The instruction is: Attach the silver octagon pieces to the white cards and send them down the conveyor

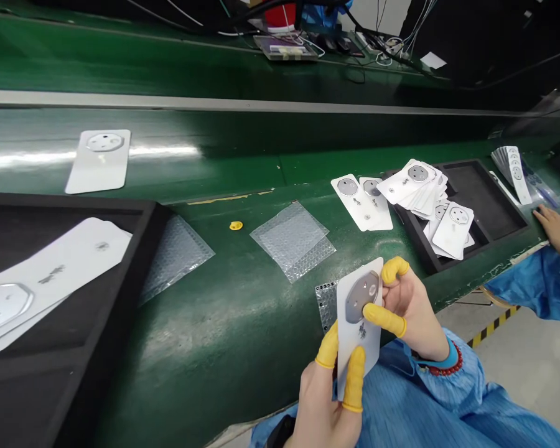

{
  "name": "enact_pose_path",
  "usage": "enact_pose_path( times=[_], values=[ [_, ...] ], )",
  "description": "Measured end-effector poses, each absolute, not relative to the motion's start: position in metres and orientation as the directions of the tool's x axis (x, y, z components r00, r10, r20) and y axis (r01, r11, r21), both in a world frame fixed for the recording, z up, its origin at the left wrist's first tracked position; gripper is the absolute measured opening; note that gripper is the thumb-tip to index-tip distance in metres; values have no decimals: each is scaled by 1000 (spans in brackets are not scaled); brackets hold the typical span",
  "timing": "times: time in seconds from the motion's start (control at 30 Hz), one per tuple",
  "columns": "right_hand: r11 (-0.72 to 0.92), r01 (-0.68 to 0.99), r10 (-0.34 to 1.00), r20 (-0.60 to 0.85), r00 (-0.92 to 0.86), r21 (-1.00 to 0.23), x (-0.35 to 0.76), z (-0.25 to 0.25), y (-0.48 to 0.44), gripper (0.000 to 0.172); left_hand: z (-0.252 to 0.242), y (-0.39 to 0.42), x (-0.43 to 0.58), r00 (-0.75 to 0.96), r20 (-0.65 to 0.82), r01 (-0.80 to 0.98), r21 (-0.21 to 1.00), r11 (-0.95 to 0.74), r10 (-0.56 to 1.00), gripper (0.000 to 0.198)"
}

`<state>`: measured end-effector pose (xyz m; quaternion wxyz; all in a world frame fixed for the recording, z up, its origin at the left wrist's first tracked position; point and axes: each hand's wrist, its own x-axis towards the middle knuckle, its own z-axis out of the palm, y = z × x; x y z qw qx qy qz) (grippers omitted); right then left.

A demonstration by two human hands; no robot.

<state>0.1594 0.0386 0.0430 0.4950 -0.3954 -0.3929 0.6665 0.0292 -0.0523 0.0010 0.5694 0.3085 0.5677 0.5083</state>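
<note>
A thin white panel (371,350) with a grey rounded insert and small dark print stands tilted in front of me. My left hand (329,392) pinches its lower end between thumb and finger. At the upper right edge is my right hand (404,305), thumb across the grey insert and the other fingers at the edge and behind. Yellow finger cots cover several fingertips. Partly hidden behind the panel lies a bubble-wrap piece (325,306) with dark dots along its top. Two clear bubble-wrap pouches (292,236) overlap farther off on the green bench.
A black tray (490,193) at right holds a pile of white panels (417,186). Another black tray (116,292) with panels stands at left. One panel (98,165) lies on the green belt. A loose yellow finger cot (236,226) sits mid-bench. Another person's hand (557,230) rests far right.
</note>
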Motion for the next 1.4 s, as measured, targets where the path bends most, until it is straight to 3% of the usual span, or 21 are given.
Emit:
enact_pose_path(
  times=[0.4,0.6,0.83,1.03,1.13,1.3,1.4],
  values=[
    [-221,-337,957,-137,-256,-915,162,49,36,56,7,-50,24,-131,-413,-243,895,375,901,55],
    [-212,-293,964,-150,-218,-933,161,54,34,53,7,-54,24,-137,-479,-285,857,429,867,53],
    [-251,-315,941,-154,-303,-915,164,58,35,55,4,-61,18,-127,-526,-307,827,471,841,45],
    [-253,-298,949,-175,-263,-920,165,59,33,67,7,-59,15,-117,-488,-293,849,440,865,59],
    [-270,-286,939,-187,-288,-919,165,61,33,74,9,-58,14,-109,-487,-293,849,440,867,54],
    [-261,-294,936,-166,-311,-919,166,62,33,54,18,-58,18,-86,-491,-298,843,448,867,53],
    [-243,-279,946,-164,-278,-929,165,57,35,52,27,-50,21,-40,-430,-291,869,401,902,51]
  ],
)
